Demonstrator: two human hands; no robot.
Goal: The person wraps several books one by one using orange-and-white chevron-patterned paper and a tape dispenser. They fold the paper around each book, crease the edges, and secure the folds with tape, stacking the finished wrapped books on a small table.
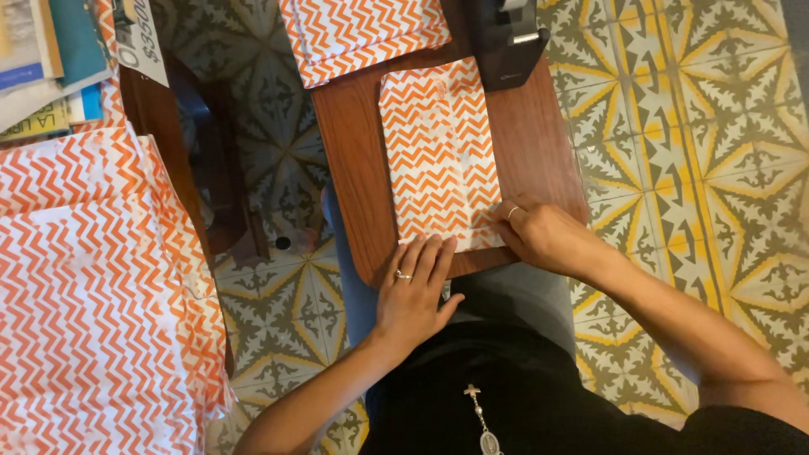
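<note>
Wooden board (pixel 354 160): wrapped parcel (pixel 438 152) under hands

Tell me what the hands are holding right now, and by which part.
Both hands press on the near end of the orange chevron-wrapped package: the left hand lies flat at its near left corner, the right hand pinches its near right corner.

Upper centre, a black tape dispenser (pixel 508 38) sits at the far edge of the brown wooden board (pixel 354 160). Beside it, top of frame, lies another orange-and-white zigzag paper packet (pixel 358 34). Down the left side, a big stack of orange zigzag wrapping sheets (pixel 93 295) spreads out, books (pixel 42 59) piled in the upper-left corner. Patterned yellow-and-green floor tiles (pixel 699 143) fill the right.
</note>
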